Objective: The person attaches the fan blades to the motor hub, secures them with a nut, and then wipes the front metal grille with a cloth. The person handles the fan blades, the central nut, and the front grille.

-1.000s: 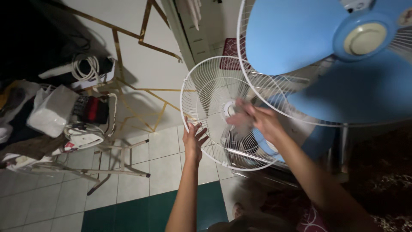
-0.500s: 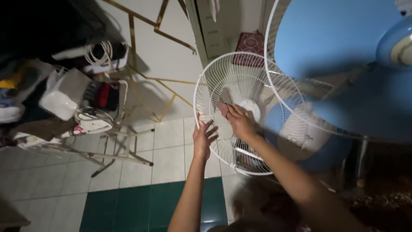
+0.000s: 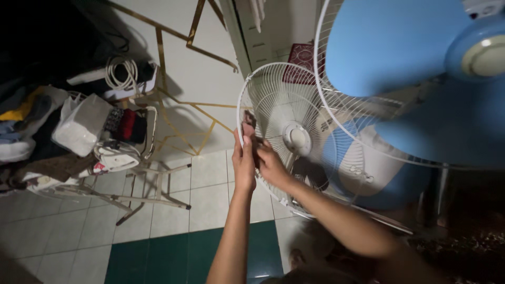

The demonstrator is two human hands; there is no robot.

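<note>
A round white wire fan grille point(image 3: 273, 100) stands upright in front of me. My left hand point(image 3: 243, 163) grips its left rim from outside, fingers together and pointing up. Beside it, my right hand point(image 3: 271, 165) reaches in from the right and presses a small brownish cloth point(image 3: 248, 126) against the same rim, just above my left fingertips. The two hands touch. The grille's round hub point(image 3: 297, 138) sits to the right of my right hand.
A fan with blue blades point(image 3: 400, 47) and a white rear guard fills the upper right, close to the grille. At left a wooden folding rack point(image 3: 152, 197) carries clothes, a white bag point(image 3: 79, 126) and a coiled white cable point(image 3: 121, 73). The floor is white and green tile.
My right hand has slid with the cloth from near the hub to the grille's left rim. My left hand has closed its spread fingers on that rim.
</note>
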